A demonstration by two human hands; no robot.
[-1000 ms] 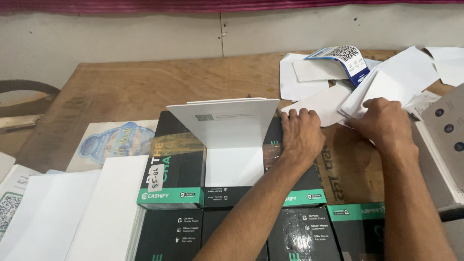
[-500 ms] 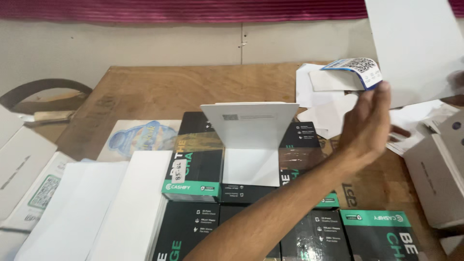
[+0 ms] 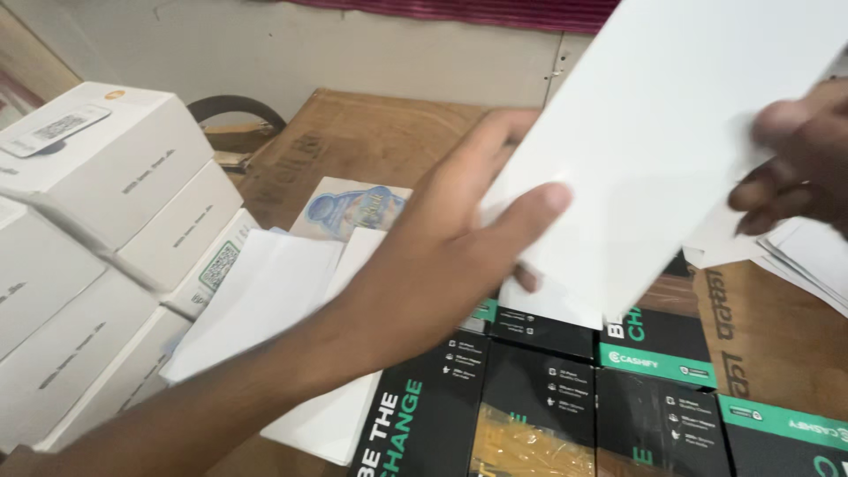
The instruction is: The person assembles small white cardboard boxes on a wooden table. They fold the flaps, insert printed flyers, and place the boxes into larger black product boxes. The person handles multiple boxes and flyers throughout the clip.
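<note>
A large white flat sheet (image 3: 671, 132) is held up close to the camera and fills the upper right. My left hand (image 3: 442, 256) reaches in from the lower left and grips the sheet's left edge, thumb on the front and fingers behind. My right hand (image 3: 795, 168) is blurred at the right edge, with curled fingers closed on the sheet's right side. Under the sheet lie several black and green boxes (image 3: 548, 415) packed side by side on the brown table (image 3: 353, 141).
White boxes (image 3: 97, 221) are stacked at the left, one with a code label. Loose white sheets (image 3: 265, 291) and a picture card with a blue image (image 3: 353, 208) lie beside the black boxes. More white papers (image 3: 813, 256) sit at the right.
The view has swung left and down. The large white sheet is now raised in front of the camera between both hands. The small box with the code label is out of sight.
</note>
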